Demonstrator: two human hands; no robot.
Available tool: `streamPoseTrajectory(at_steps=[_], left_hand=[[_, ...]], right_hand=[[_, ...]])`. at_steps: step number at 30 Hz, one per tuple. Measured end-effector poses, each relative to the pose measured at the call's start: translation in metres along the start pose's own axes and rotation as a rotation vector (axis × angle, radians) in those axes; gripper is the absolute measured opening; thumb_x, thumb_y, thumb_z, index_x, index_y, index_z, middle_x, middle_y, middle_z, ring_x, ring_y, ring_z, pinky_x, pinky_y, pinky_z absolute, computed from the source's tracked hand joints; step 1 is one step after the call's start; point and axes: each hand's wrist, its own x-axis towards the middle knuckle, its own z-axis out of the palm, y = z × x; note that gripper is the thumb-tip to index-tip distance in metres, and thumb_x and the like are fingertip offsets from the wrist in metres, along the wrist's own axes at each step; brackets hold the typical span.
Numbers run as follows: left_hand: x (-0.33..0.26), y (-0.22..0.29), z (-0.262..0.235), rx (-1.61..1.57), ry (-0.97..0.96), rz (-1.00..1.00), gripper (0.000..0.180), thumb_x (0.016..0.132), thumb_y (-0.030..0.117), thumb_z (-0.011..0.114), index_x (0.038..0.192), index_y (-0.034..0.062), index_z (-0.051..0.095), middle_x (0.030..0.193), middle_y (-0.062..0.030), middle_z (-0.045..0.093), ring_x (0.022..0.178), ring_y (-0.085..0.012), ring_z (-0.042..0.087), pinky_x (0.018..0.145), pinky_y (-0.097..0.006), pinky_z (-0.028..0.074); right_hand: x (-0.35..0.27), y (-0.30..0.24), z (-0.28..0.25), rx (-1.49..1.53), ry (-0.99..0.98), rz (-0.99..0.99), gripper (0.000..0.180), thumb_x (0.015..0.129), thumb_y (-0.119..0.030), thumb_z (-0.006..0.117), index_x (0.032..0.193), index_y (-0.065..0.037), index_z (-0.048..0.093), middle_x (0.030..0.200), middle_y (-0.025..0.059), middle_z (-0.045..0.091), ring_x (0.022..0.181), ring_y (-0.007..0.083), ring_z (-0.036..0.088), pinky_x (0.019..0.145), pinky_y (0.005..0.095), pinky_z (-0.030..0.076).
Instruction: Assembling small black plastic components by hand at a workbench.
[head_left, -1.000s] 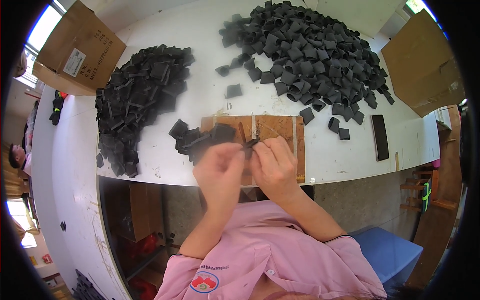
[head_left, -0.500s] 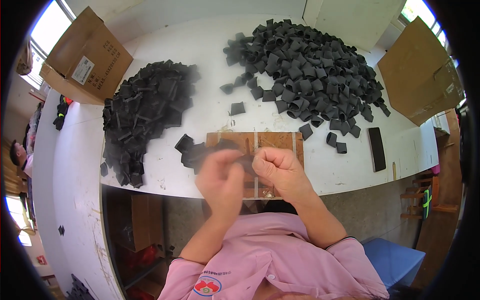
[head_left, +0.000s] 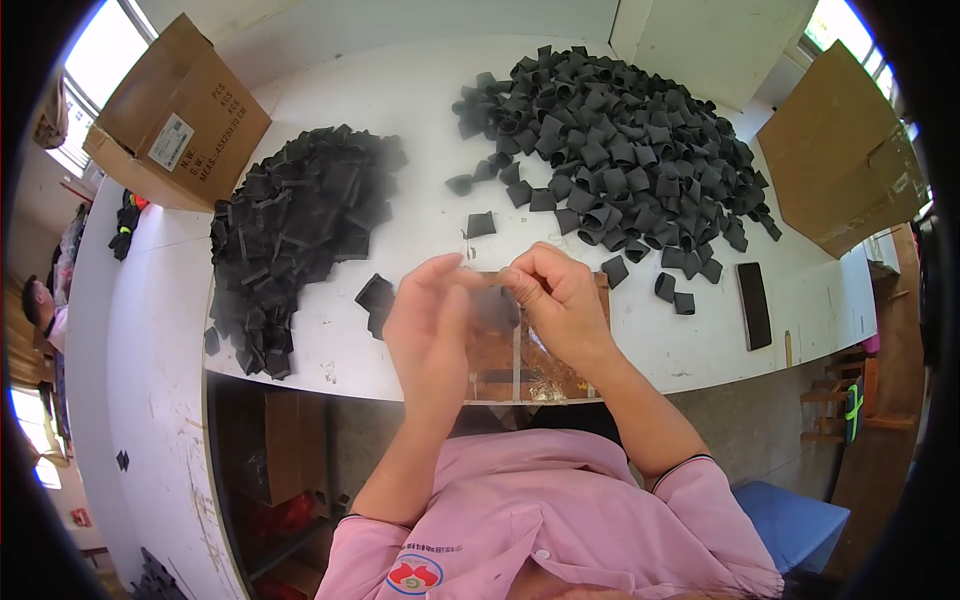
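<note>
Before me: one white worktable (head_left: pixel 650 340); bright windows (head_left: pixel 105 45), left and right; wooden furniture (head_left: pixel 890 420), my right; grey floor (head_left: pixel 720 405) beneath.

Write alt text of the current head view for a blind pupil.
A left hand and right hand handle a dark piece over a brown board; a dark heap lies left, a larger heap right, on a white table.

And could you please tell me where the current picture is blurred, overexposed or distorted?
Head view: the left hand and the dark piece between the hands look blurred, the right hand crisper; the upper-left window is washed out; the white table has a bowed front edge.
</note>
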Motion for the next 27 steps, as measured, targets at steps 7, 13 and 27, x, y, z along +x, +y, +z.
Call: streamPoseTrajectory(at_steps=[7,13,27], left_hand=[[0.010,0.004,-0.015,0.241,-0.268,0.282,0.025,0.083,0.005,0.054,0.106,-0.0045,0.053,0.090,-0.0099,0.057,0.085,-0.0125,0.052,0.079,-0.027,0.041],[0.012,-0.001,-0.009,0.268,-0.178,0.341,0.008,0.083,0.003,0.055,0.088,-0.0035,0.057,0.085,-0.0072,0.056,0.076,-0.0108,0.051,0.069,-0.020,0.041],[0.011,-0.001,0.001,0.449,-0.110,0.668,0.002,0.081,-0.002,0.054,0.079,-0.0025,0.053,0.077,-0.0076,0.054,0.068,-0.0118,0.049,0.060,-0.020,0.039]], right_hand=[[-0.023,-0.007,0.010,-0.777,0.348,-0.705,0.032,0.070,-0.022,0.069,0.091,-0.002,0.055,0.086,0.0105,0.052,0.070,0.0228,0.053,0.058,0.0289,0.045],[-0.013,-0.015,0.017,-0.989,0.277,-0.849,0.024,0.065,-0.012,0.069,0.082,-0.002,0.057,0.076,0.0073,0.054,0.066,0.0213,0.055,0.052,0.0290,0.045],[-0.008,-0.003,0.006,-0.632,0.172,-0.701,0.008,0.073,-0.003,0.061,0.080,-0.001,0.057,0.073,0.0086,0.053,0.061,0.0211,0.052,0.052,0.0284,0.043]])
